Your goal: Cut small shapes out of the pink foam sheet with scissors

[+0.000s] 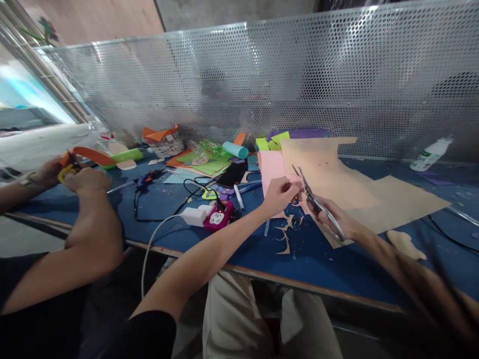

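My right hand (335, 214) is closed around the grey handles of a pair of scissors (321, 207), whose blades point up and to the left, slightly apart. Between the fingers of my left hand (282, 194) is a small pink paper piece (294, 178), close to the blades. Both hands are over the blue table. Behind them lie a pink sheet (272, 167) and large tan sheets (329, 174). Several curled tan scraps (286, 237) are scattered below my left hand. A tan cut-out shape (406, 244) rests right of my right hand.
On the left, another person's hands (90, 178) hold yellow-handled scissors and orange material. A magenta power adapter (219, 217) with cables, a phone (232, 174), a white marker (238, 197) and a glue gun (149, 178) lie left of me. A white bottle (430, 154) leans near the perforated metal screen (337, 75).
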A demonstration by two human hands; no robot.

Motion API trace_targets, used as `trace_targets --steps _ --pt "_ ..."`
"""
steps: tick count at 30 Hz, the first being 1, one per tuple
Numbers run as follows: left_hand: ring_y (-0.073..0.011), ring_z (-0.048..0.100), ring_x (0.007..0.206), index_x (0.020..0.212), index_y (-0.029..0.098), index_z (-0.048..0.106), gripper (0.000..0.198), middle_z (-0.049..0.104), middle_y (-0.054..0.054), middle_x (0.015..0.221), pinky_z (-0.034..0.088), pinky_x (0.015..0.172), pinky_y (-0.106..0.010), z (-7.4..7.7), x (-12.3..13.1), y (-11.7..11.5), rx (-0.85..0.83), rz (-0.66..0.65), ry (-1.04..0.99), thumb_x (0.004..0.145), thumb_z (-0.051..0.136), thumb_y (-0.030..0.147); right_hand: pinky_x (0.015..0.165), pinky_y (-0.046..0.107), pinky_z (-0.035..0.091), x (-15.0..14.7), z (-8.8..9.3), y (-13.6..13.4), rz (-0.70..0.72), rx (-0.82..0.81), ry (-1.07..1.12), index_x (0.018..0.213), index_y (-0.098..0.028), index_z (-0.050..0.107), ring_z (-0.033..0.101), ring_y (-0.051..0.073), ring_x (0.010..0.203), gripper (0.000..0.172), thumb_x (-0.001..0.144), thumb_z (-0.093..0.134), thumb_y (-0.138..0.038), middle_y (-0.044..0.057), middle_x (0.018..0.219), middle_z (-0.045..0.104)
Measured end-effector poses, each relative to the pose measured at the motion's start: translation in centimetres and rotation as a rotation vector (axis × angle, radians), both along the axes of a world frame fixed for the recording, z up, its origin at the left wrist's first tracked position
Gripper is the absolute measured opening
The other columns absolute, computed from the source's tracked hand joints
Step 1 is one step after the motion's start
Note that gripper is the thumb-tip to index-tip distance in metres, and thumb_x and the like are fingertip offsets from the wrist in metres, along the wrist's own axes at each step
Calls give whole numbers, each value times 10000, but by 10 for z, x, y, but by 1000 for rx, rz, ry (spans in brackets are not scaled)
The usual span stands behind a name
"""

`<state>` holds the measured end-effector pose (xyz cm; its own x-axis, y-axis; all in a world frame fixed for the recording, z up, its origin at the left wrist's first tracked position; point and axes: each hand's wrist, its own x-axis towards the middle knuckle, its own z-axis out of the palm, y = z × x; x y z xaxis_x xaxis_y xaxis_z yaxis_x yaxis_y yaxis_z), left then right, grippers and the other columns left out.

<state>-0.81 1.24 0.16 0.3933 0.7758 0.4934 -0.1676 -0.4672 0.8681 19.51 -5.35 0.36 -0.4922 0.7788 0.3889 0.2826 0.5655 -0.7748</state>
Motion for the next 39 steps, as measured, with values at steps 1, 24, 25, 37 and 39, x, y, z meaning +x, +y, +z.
trace_targets --steps 1,24,25,37,39 --pt "-84 605 509 803 150 695 400 709 -25 642 524 533 -199 0 0 0 -5 -13 -5 972 676 513 569 274 360 -1 2 0 -1 2 -3 791 -222 491 373 135 612 600 817 393 -814 -25 725 450" --pt "-78 508 464 736 184 562 433 539 47 546 443 541 -231 -3 1 -1 -10 -19 54 1047 544 485 640 328 502 17 -17 19 -197 -14 107 1031 -208 629 537 168 668 557 885 452 -715 49 912 591" --pt "-82 510 469 736 184 567 426 541 44 547 440 542 -233 -4 1 0 -4 -1 55 1048 539 473 649 328 497 18 -16 20 -193 -10 71 1018 -205 634 541 173 682 547 887 459 -706 51 904 599" --pt "-108 566 539 712 169 658 358 596 19 545 476 602 -246 -3 0 1 53 114 116 977 580 396 616 307 449 9 -2 6 -30 -45 -77 949 -210 612 509 177 661 652 821 398 -812 42 834 608" --pt "-104 561 533 711 170 649 363 590 22 537 487 614 -248 -3 0 0 49 101 98 981 581 403 626 310 446 8 -2 5 -33 -40 -76 927 -209 613 497 175 661 667 813 382 -824 36 815 597"
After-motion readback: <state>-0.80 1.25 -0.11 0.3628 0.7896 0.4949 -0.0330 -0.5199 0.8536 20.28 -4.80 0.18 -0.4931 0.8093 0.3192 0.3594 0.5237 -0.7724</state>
